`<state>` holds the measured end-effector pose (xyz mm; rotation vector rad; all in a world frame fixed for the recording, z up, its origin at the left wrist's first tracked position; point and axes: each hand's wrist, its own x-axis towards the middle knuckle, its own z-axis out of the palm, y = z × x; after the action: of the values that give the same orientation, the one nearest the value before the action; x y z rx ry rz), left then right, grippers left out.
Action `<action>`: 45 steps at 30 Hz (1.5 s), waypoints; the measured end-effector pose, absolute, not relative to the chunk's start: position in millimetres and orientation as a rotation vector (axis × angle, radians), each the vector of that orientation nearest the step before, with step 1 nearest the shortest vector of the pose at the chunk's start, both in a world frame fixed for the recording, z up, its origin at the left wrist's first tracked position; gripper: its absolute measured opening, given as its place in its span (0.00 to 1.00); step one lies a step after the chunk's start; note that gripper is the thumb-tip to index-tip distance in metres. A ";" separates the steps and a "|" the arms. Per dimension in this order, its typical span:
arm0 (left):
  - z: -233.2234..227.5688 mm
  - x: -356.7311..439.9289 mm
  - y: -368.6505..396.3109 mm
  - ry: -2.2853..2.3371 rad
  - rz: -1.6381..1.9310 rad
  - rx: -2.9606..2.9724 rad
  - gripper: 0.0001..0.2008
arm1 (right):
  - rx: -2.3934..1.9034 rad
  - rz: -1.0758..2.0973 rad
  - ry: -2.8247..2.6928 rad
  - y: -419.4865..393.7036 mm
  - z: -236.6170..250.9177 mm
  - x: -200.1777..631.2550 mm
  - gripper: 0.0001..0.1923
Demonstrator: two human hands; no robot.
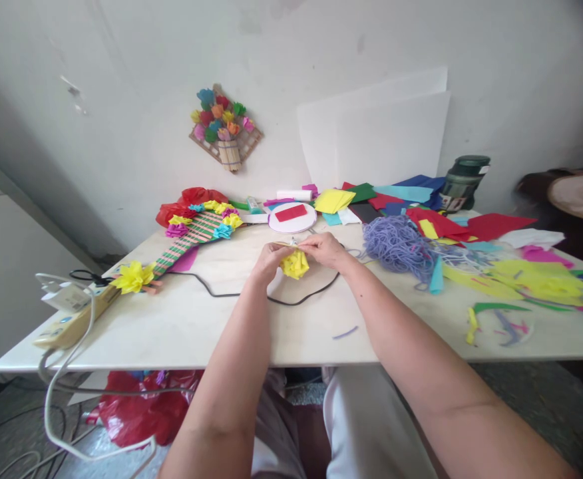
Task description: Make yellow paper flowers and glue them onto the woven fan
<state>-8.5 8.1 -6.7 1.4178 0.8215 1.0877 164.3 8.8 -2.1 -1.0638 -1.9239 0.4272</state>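
A crumpled yellow paper flower [295, 264] hangs between both hands above the middle of the pale table [186, 326]. My left hand [267, 261] pinches its left upper side. My right hand [325, 250] pinches its top from the right. A black cable [231, 293] curves across the table just below the hands.
A stick-built strip with paper flowers [192, 234] lies at the left, beside a power strip [69, 319]. Purple yarn [396, 245] and coloured paper scraps [536, 279] cover the right. A white round lid [292, 217] sits behind the hands, and a flower basket craft [225, 130] hangs on the wall.
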 end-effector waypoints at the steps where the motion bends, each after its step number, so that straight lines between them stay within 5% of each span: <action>1: -6.6 -8.4 7.9 0.827 1.083 1.415 0.10 | -1.059 0.438 -1.912 8.9 -2.0 164.0 0.07; 45: -5.4 -2.0 6.9 0.915 1.102 1.305 0.14 | -0.910 0.578 -1.736 12.6 -4.7 161.1 0.03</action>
<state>-2.0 6.9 -5.4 1.3055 0.9148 1.1017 161.1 12.6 -4.7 -0.9104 -1.7364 0.5779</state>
